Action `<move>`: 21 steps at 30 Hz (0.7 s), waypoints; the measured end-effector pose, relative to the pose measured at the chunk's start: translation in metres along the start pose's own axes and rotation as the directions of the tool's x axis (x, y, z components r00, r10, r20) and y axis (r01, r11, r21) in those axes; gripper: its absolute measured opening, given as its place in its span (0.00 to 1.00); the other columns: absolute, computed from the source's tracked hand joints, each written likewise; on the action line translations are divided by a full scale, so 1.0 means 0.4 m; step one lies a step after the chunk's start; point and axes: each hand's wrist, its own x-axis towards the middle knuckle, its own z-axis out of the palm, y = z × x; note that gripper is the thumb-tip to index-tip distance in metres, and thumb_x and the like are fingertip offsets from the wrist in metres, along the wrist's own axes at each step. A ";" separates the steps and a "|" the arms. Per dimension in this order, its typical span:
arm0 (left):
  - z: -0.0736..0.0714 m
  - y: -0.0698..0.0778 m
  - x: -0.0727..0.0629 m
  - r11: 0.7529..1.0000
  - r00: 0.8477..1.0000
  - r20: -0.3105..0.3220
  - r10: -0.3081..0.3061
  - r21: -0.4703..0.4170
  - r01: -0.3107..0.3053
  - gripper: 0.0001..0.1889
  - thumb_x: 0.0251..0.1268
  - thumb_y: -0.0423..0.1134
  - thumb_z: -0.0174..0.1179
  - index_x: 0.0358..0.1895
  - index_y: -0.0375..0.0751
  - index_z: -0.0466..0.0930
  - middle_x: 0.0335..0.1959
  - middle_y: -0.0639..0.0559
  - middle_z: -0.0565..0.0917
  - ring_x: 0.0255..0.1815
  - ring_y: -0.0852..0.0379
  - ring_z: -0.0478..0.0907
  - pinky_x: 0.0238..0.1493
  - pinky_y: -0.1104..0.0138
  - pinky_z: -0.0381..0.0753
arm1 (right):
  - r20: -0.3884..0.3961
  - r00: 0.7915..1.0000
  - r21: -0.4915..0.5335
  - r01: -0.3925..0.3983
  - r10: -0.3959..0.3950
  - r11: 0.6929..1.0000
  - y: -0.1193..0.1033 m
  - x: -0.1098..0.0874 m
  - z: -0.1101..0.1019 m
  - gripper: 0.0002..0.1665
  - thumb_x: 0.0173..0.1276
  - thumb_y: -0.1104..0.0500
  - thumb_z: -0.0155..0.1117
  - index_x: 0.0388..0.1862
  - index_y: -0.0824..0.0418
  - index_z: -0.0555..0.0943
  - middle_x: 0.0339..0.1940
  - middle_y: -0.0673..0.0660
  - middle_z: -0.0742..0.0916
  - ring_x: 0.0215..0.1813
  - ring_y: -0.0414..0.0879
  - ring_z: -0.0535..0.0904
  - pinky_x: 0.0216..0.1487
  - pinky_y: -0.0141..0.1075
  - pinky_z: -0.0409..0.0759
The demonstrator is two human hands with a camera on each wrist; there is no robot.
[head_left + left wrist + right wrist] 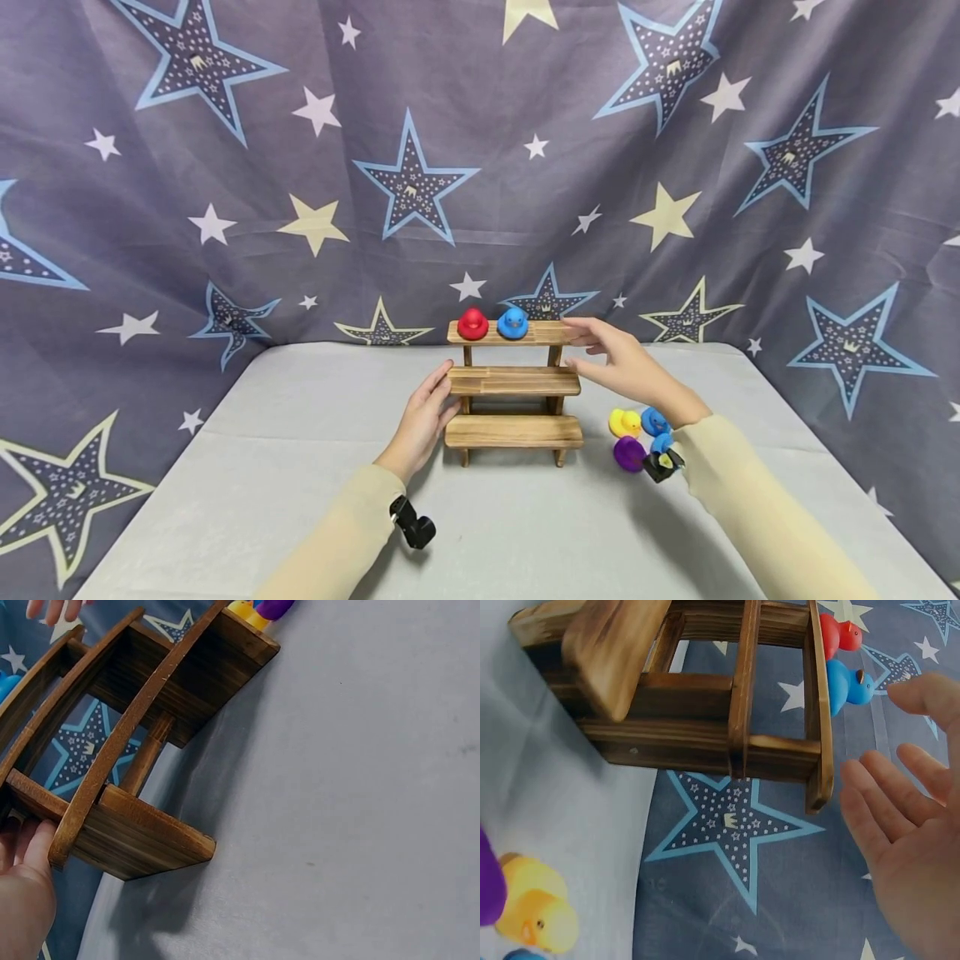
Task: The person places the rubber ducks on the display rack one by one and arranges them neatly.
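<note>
A three-tier wooden display stand (514, 431) stands on the table, its steps rising toward the back. On its top step, a red rubber duck (472, 324) sits at the left and a blue rubber duck (513, 323) beside it. My left hand (420, 421) rests against the stand's left end by the middle step, fingers fairly straight; the left wrist view shows its fingertips partly hidden behind the wood. Beside the top step's right end is my right hand (622, 358), thumb and fingers spread apart. The right wrist view shows nothing in that palm (922, 877).
Right of the stand, a yellow duck (624, 422), a purple duck (629, 454) and blue ducks (656, 421) lie close together, partly under my right forearm. A star-patterned cloth (420, 275) hangs behind the pale table (315, 467) and along its sides.
</note>
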 end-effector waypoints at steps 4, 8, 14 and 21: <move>0.000 -0.001 0.000 1.000 1.000 -0.007 -0.002 -0.002 0.002 0.27 0.84 0.36 0.40 0.80 0.36 0.52 0.80 0.38 0.52 0.78 0.40 0.53 0.77 0.51 0.59 | 0.007 1.000 -0.009 -0.006 0.006 1.000 0.008 -0.017 -0.008 0.35 0.70 0.58 0.68 0.73 0.62 0.69 0.64 0.59 0.80 0.60 0.54 0.79 0.61 0.51 0.81; -0.001 -0.003 0.000 1.000 1.000 -0.008 0.002 0.000 -0.002 0.27 0.83 0.36 0.41 0.80 0.37 0.52 0.80 0.40 0.51 0.78 0.42 0.52 0.77 0.51 0.59 | 0.021 1.000 -0.012 -0.016 0.016 1.000 0.016 -0.036 -0.012 0.33 0.70 0.59 0.68 0.71 0.65 0.70 0.61 0.60 0.82 0.58 0.55 0.80 0.59 0.52 0.82; -0.001 -0.006 -0.001 1.000 1.000 -0.011 0.005 0.002 -0.005 0.26 0.83 0.37 0.41 0.80 0.39 0.54 0.80 0.43 0.52 0.78 0.44 0.52 0.77 0.51 0.59 | 0.024 0.999 -0.006 -0.044 0.045 0.999 0.033 -0.076 -0.017 0.30 0.71 0.60 0.66 0.70 0.64 0.71 0.57 0.60 0.83 0.56 0.54 0.81 0.57 0.53 0.83; -0.001 -0.007 0.000 1.000 1.000 -0.003 0.010 -0.004 -0.010 0.27 0.83 0.36 0.42 0.80 0.36 0.52 0.80 0.39 0.51 0.79 0.43 0.51 0.77 0.50 0.58 | 0.018 0.999 0.009 -0.044 0.044 0.999 0.050 -0.127 -0.022 0.28 0.70 0.62 0.67 0.67 0.64 0.73 0.51 0.59 0.85 0.50 0.52 0.84 0.52 0.52 0.85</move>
